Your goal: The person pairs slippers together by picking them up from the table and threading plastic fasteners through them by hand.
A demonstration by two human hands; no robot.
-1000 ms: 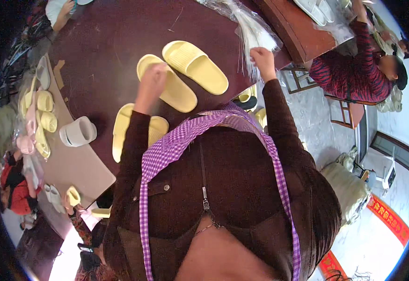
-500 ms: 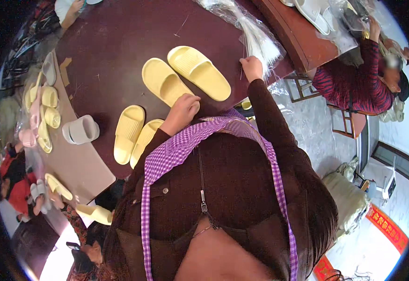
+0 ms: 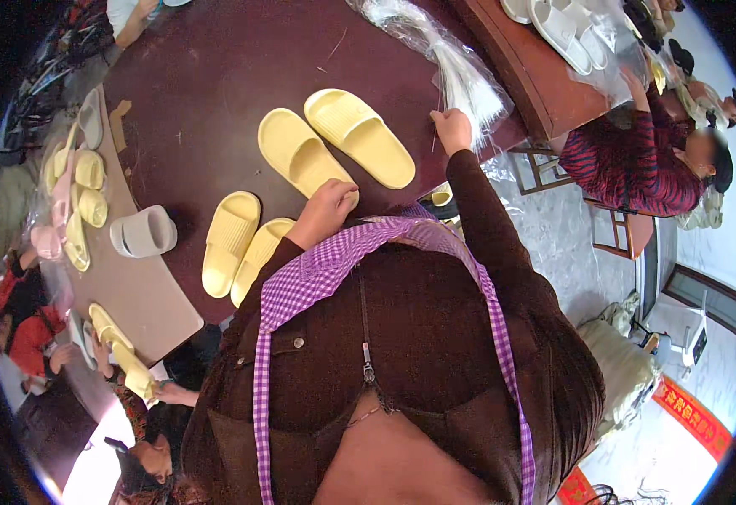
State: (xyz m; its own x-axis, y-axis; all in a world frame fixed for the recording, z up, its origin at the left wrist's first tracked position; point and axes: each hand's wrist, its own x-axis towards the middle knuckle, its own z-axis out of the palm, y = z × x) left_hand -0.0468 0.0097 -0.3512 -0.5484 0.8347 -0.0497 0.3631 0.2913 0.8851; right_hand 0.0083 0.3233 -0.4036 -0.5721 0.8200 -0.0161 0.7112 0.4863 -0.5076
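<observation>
My left hand (image 3: 328,210) is closed at the heel end of a yellow slipper (image 3: 292,151), which lies on the dark red table. To its right lies a matching yellow slipper (image 3: 360,139), its toe strap pointing away from me. My right hand (image 3: 454,132) pinches a thin strand beside a bundle of fine white plastic strands (image 3: 473,97), partly wrapped in clear film. Left of my left hand rest two more slippers, one yellow slipper (image 3: 232,244) in full view and another yellow slipper (image 3: 265,252) partly covered by my sleeve.
A grey pair of slippers (image 3: 143,232) stands on the beige side table (image 3: 166,295) at left, near bagged yellow and pink slippers (image 3: 77,198). At lower left another person handles yellow slippers (image 3: 132,370). White slippers (image 3: 557,34) lie on the brown table (image 3: 511,63) at upper right, where someone sits.
Both my hands stay almost in place. At lower left the other person's yellow slippers have shifted together, and the seated person at right has moved an arm and turned.
</observation>
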